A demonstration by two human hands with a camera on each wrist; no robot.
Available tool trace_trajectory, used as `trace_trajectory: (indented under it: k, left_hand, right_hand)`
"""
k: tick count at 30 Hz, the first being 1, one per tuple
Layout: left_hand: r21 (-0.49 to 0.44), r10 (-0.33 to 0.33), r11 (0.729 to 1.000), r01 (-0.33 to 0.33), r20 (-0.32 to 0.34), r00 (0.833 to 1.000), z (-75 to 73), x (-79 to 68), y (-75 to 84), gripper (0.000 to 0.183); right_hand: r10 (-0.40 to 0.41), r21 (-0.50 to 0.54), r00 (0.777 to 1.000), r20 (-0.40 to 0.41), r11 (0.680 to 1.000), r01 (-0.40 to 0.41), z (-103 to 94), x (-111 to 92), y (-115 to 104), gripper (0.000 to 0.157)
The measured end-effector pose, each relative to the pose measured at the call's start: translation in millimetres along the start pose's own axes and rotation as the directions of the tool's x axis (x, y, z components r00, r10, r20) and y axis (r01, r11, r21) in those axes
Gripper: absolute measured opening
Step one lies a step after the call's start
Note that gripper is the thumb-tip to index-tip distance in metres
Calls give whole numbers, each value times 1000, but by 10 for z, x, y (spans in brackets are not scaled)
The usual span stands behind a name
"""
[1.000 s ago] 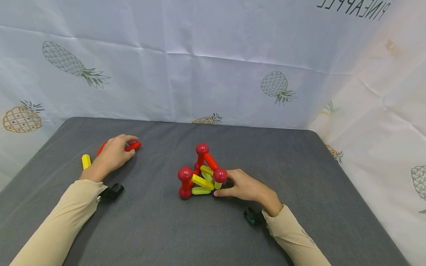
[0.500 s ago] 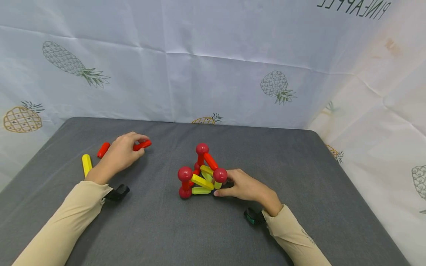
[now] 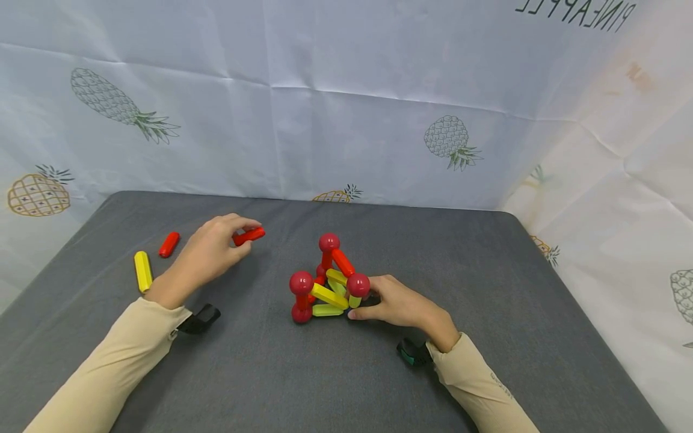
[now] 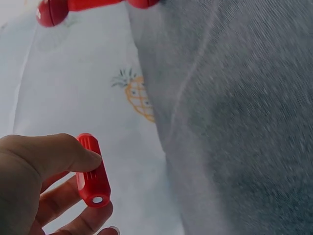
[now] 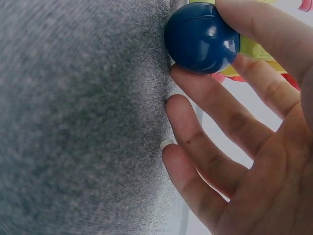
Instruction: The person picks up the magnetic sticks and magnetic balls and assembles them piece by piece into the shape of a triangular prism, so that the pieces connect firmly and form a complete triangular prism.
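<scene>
My left hand [image 3: 213, 249] pinches a short red magnetic rod [image 3: 249, 236] between thumb and fingers, raised over the table left of the structure. In the left wrist view the rod [image 4: 93, 171] shows a round metal end. At the table's middle stands a structure of magnetic rods and balls, with red balls [image 3: 301, 282], red rods [image 3: 343, 262] and yellow rods [image 3: 329, 296]. My right hand [image 3: 403, 304] is at its right lower corner. There the thumb and fingers hold a blue ball [image 5: 201, 38], seen in the right wrist view; the hand mostly hides it in the head view.
A loose red rod [image 3: 169, 245] and a loose yellow rod [image 3: 143, 270] lie on the left of the grey cloth-covered table [image 3: 281, 379]. A pale curtain with pineapple prints [image 3: 379, 72] hangs behind the table's far edge.
The left hand has moved right with its red rod, towards the structure, and the loose red and yellow rods have come into fuller view. Right hand and structure have stayed put.
</scene>
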State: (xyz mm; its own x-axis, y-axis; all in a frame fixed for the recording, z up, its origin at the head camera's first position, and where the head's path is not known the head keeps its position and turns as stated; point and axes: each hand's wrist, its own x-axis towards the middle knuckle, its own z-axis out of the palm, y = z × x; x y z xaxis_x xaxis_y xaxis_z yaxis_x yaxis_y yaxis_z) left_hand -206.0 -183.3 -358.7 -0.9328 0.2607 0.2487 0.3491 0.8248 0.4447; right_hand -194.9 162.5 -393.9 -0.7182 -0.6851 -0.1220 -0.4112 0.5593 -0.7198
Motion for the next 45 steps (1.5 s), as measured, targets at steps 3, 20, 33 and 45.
trace_trajectory:
  k: [3, 20, 33, 45]
  left_hand:
    - [6, 19, 1000, -19, -6, 1000, -1, -7, 68, 34]
    - [10, 194, 981, -194, -79, 978, 31, -61, 408, 36]
    - [-58, 292, 953, -297, -81, 953, 42, -79, 690, 36]
    - [-127, 358, 922, -366, -82, 930, 63, -87, 897, 34]
  right_hand:
    - [-1, -1, 1000, -1, 1000, 1, -2, 1, -2, 27]
    - [0, -16, 1000, 2, 1000, 0, -6, 3, -1, 28]
    - [4, -9, 1000, 4, 1000, -4, -4, -4, 4, 27]
    - [-11, -3, 1000, 8, 1000, 12, -7, -2, 8, 27]
